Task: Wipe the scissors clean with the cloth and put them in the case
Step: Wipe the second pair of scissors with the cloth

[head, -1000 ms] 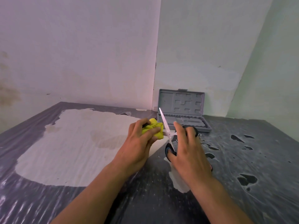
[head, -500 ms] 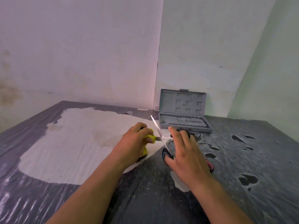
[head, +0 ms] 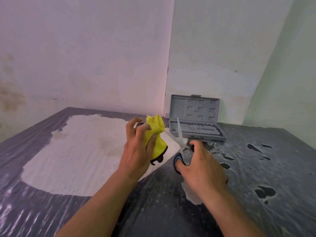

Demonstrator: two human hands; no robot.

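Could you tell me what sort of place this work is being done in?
Probably a bare room corner used as a makeshift work spot: stained plaster walls meet behind a surface whose dark covering is peeling, and an open grey case leans against the wall.

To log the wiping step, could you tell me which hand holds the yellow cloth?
The left hand grips the yellow cloth; the right hand holds the scissors by their handles.

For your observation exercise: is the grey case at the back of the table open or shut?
Open. The grey case has its lid standing upright against the wall, showing the moulded inside, and its tray lies flat and exposed on the table.
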